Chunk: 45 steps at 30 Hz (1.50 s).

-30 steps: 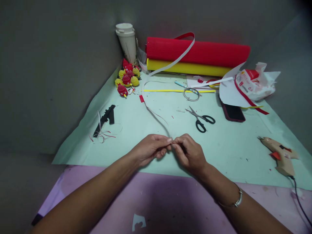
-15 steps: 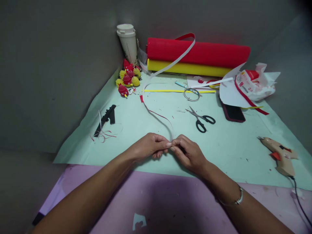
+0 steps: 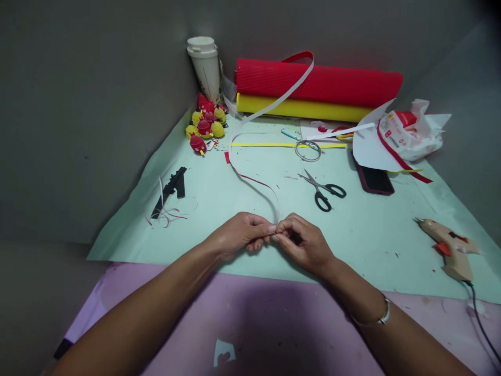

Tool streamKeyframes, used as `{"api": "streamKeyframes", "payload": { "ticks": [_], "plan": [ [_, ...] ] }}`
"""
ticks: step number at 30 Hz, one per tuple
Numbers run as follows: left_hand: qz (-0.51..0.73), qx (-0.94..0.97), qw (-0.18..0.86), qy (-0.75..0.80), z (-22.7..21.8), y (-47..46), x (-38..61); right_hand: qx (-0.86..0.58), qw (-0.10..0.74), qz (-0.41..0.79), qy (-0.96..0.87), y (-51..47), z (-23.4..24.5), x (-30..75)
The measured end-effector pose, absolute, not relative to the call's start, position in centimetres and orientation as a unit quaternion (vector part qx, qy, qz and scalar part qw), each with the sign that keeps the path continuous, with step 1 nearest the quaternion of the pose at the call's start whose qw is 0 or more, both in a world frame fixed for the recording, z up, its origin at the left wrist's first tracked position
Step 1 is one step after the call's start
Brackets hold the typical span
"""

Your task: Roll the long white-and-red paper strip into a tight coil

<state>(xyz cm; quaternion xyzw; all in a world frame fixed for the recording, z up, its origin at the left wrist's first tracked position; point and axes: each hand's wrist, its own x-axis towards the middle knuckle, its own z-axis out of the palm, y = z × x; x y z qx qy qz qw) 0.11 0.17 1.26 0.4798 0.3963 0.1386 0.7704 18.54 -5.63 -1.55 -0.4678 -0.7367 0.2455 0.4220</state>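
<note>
My left hand (image 3: 252, 233) and my right hand (image 3: 303, 240) meet at the near middle of the pale green sheet, fingertips pinched together. Between them they grip the near end of a long paper strip (image 3: 258, 183), red on one face and white on the other. From my fingers the strip curves up and away, loops at the left and arches over the rolls at the back. The gripped end itself is mostly hidden by my fingertips. Scissors (image 3: 321, 189) with black handles lie partly open beyond my right hand.
Black paper pieces (image 3: 170, 193) and thin curled scraps lie left. Small red and yellow paper figures (image 3: 205, 125) stand by a white cup (image 3: 205, 68). Red (image 3: 317, 81) and yellow (image 3: 305, 108) rolls lie behind. A phone (image 3: 373, 180), tissue pack (image 3: 409, 133) and glue gun (image 3: 448, 248) are right.
My right fingers have shifted slightly at the strip's end, and the strip near my hands bends a little differently. Both hands stay in the same place; nothing else has visibly moved.
</note>
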Motion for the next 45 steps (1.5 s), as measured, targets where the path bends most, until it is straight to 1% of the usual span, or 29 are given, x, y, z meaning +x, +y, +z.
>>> {"api": "streamKeyframes", "payload": {
  "ticks": [5, 14, 18, 28, 40, 45],
  "plan": [
    [0.133, 0.468, 0.780, 0.393, 1.16, 0.20, 0.22, -0.464, 0.427, 0.234, -0.740, -5.61, -1.55, 18.58],
    [0.144, 0.411, 0.811, 0.390, 1.52, -0.19, 0.48, -0.468, 0.453, 0.139, -0.746, -5.78, -1.86, 18.36],
    [0.158, 0.404, 0.808, 0.398, 1.51, -0.26, 0.58, -0.473, 0.453, 0.110, -0.748, -5.94, -2.09, 18.36],
    [0.144, 0.455, 0.786, 0.392, 1.27, 0.02, 0.33, -0.457, 0.447, 0.144, -0.755, -5.73, -1.60, 18.29],
    [0.138, 0.451, 0.794, 0.384, 1.00, 0.05, 0.25, -0.453, 0.437, 0.139, -0.765, -5.85, -1.71, 18.37],
    [0.137, 0.454, 0.793, 0.382, 1.01, 0.02, 0.30, -0.455, 0.431, 0.159, -0.763, -5.86, -1.73, 18.45]
  ]
}}
